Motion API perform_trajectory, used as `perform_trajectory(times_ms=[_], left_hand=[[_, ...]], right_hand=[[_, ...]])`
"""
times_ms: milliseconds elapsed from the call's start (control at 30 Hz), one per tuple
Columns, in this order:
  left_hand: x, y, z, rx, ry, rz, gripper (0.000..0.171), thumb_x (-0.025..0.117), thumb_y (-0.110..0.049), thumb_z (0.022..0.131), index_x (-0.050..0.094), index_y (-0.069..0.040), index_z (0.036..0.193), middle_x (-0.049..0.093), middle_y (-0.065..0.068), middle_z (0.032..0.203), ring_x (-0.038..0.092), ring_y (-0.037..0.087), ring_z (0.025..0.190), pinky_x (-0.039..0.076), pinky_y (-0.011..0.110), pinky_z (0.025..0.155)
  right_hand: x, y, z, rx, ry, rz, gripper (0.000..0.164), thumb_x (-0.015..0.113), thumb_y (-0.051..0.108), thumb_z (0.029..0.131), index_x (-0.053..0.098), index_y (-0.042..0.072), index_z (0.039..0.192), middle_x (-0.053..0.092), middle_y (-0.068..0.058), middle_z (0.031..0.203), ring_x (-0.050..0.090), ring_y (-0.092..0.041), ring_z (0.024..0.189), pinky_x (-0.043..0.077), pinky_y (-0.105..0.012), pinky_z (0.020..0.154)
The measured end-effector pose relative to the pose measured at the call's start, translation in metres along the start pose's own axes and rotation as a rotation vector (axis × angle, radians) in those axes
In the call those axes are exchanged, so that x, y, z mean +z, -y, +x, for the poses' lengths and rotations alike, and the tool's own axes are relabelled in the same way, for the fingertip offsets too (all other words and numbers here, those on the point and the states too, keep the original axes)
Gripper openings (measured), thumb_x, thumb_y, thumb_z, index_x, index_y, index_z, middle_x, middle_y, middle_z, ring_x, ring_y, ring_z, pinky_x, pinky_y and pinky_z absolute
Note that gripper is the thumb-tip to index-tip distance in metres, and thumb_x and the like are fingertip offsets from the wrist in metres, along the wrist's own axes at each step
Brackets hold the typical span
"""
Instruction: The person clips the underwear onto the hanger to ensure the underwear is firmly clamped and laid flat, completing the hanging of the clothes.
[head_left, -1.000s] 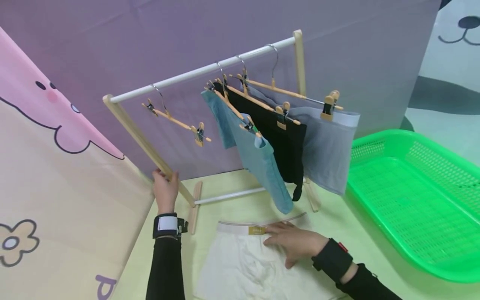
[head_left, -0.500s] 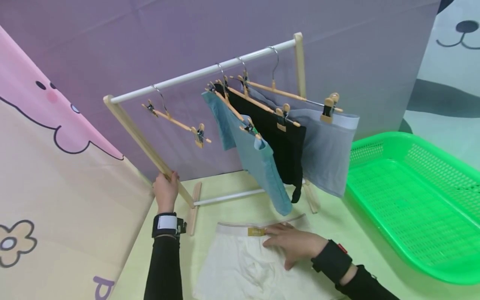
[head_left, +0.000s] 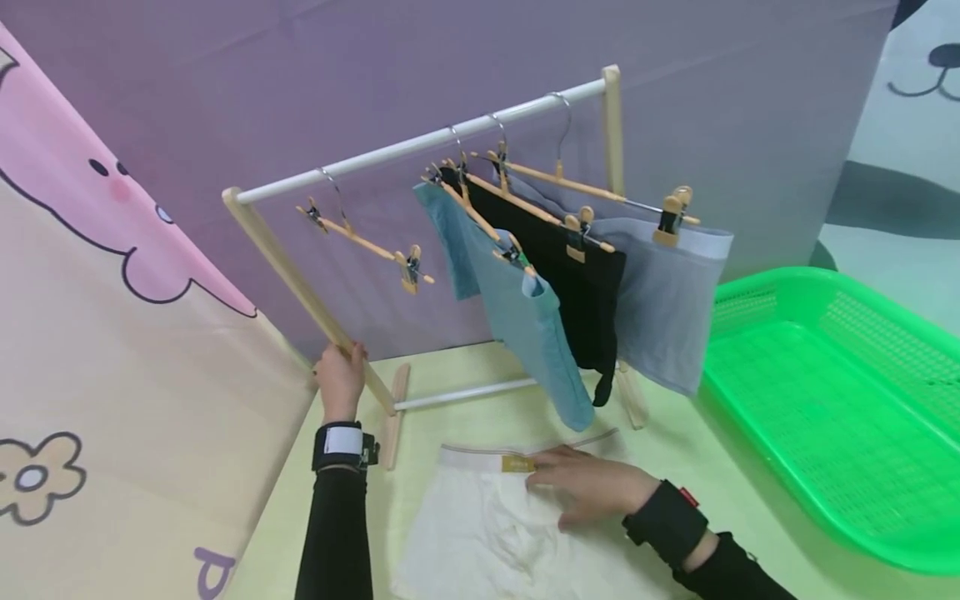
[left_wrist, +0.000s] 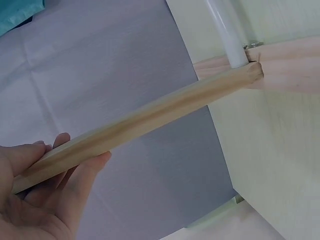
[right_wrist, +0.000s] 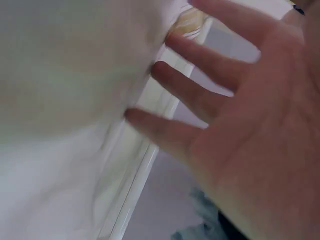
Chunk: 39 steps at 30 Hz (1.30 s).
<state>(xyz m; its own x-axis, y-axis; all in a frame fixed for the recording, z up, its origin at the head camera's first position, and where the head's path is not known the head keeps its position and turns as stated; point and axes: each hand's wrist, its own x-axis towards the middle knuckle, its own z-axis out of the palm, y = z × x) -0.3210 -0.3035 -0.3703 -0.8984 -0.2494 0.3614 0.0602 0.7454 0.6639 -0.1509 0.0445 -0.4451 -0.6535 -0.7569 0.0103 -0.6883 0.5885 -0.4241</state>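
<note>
My left hand point(head_left: 341, 382) grips the left wooden post point(left_wrist: 135, 122) of a small clothes rack, its fingers and thumb around the wood in the left wrist view. White boxer briefs point(head_left: 480, 521) lie flat on the table, a gold label at the waistband. Spread fingers of my right hand point(head_left: 592, 487) rest on them near the waistband, and the right wrist view shows the fingertips touching the cloth. From the white rail point(head_left: 420, 143) hang blue point(head_left: 517, 308), black point(head_left: 581, 292) and grey briefs point(head_left: 663, 300) on clip hangers. One bare clip hanger point(head_left: 360, 240) hangs at the left.
At the right stands a green plastic basket point(head_left: 757, 417). A white lower bar point(head_left: 465, 393) joins the rack's wooden feet point(head_left: 396, 417) on the pale yellow table. Behind the rack rises a purple-grey backdrop point(head_left: 337, 83), with a patterned panel point(head_left: 135, 375) on the left.
The head view has shifted slightly, so the scene sits a little further right. Both hands keep their places on the post and the white boxer briefs.
</note>
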Motion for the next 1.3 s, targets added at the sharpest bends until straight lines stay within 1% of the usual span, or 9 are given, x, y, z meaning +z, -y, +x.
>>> perform_trajectory(times_ms=[133, 267, 500, 567, 667, 867, 933, 1133, 1300], left_hand=[[-0.001, 0.000, -0.001, 0.006, -0.005, 0.004, 0.031, 0.052, -0.022, 0.104, 0.065, 0.006, 0.111, 0.071, 0.025, 0.100, 0.070, 0.039, 0.086, 0.057, 0.047, 0.071], [-0.003, 0.001, -0.003, 0.002, -0.018, 0.010, 0.031, 0.053, -0.022, 0.103, 0.065, 0.006, 0.110, 0.071, 0.025, 0.099, 0.070, 0.039, 0.085, 0.057, 0.047, 0.069], [0.000, 0.001, -0.004, -0.006, -0.020, 0.006, 0.030, 0.054, -0.021, 0.103, 0.066, 0.006, 0.111, 0.071, 0.025, 0.100, 0.070, 0.040, 0.086, 0.057, 0.049, 0.072], [0.001, 0.001, -0.005, -0.014, -0.015, 0.005, 0.031, 0.053, -0.022, 0.103, 0.066, 0.006, 0.111, 0.071, 0.025, 0.100, 0.070, 0.039, 0.087, 0.057, 0.049, 0.072], [0.001, 0.000, -0.004, -0.030, -0.014, 0.007, 0.032, 0.053, -0.023, 0.103, 0.065, 0.005, 0.111, 0.071, 0.024, 0.101, 0.070, 0.038, 0.088, 0.058, 0.048, 0.073], [0.001, -0.001, 0.000, -0.020, -0.031, 0.009, 0.031, 0.054, -0.022, 0.103, 0.066, 0.005, 0.111, 0.071, 0.025, 0.100, 0.070, 0.039, 0.087, 0.058, 0.048, 0.072], [0.001, -0.001, 0.001, -0.016, -0.029, 0.004, 0.030, 0.054, -0.021, 0.103, 0.066, 0.006, 0.111, 0.071, 0.025, 0.100, 0.070, 0.039, 0.087, 0.058, 0.049, 0.073], [0.002, 0.000, 0.002, -0.040, -0.013, -0.004, 0.030, 0.054, -0.022, 0.103, 0.065, 0.004, 0.112, 0.071, 0.024, 0.102, 0.069, 0.039, 0.091, 0.058, 0.048, 0.077], [0.001, 0.000, 0.002, -0.040, -0.011, -0.004, 0.028, 0.055, -0.021, 0.102, 0.066, 0.004, 0.111, 0.071, 0.024, 0.101, 0.070, 0.039, 0.090, 0.058, 0.048, 0.076]], right_hand=[[-0.013, 0.011, 0.016, -0.021, -0.144, 0.035, 0.046, 0.074, 0.018, 0.090, 0.058, 0.004, 0.131, 0.058, -0.010, 0.126, 0.057, -0.022, 0.115, 0.050, -0.030, 0.096], [-0.042, 0.031, 0.035, 0.048, -0.326, 0.069, 0.040, 0.070, 0.016, 0.094, 0.057, 0.001, 0.128, 0.062, -0.011, 0.119, 0.064, -0.022, 0.105, 0.054, -0.030, 0.087], [-0.109, 0.068, 0.068, 0.151, -0.571, 0.276, 0.051, 0.064, 0.023, 0.098, 0.045, 0.002, 0.141, 0.062, -0.013, 0.127, 0.064, -0.025, 0.111, 0.056, -0.038, 0.091], [-0.127, 0.073, 0.077, 0.147, -0.645, 0.287, 0.053, 0.063, 0.024, 0.099, 0.042, 0.002, 0.143, 0.060, -0.015, 0.129, 0.063, -0.027, 0.114, 0.055, -0.038, 0.092], [-0.147, 0.078, 0.091, 0.119, -0.737, 0.242, 0.059, 0.063, 0.027, 0.099, 0.038, 0.000, 0.145, 0.059, -0.017, 0.131, 0.062, -0.029, 0.117, 0.054, -0.038, 0.094], [-0.176, 0.088, 0.114, 0.062, -0.818, 0.305, 0.068, 0.064, 0.034, 0.098, 0.034, -0.002, 0.147, 0.057, -0.018, 0.134, 0.060, -0.028, 0.120, 0.051, -0.038, 0.099], [-0.182, 0.090, 0.120, 0.053, -0.839, 0.323, 0.067, 0.064, 0.034, 0.097, 0.036, -0.002, 0.146, 0.060, -0.018, 0.129, 0.061, -0.026, 0.117, 0.052, -0.037, 0.097], [-0.191, 0.093, 0.133, 0.052, -0.903, 0.307, 0.044, 0.062, 0.022, 0.100, 0.052, -0.004, 0.134, 0.067, -0.012, 0.099, 0.067, -0.021, 0.092, 0.055, -0.031, 0.075], [-0.194, 0.094, 0.135, 0.044, -0.945, 0.289, 0.031, 0.060, 0.013, 0.100, 0.059, -0.003, 0.126, 0.069, -0.011, 0.090, 0.064, -0.017, 0.075, 0.049, -0.027, 0.063]])
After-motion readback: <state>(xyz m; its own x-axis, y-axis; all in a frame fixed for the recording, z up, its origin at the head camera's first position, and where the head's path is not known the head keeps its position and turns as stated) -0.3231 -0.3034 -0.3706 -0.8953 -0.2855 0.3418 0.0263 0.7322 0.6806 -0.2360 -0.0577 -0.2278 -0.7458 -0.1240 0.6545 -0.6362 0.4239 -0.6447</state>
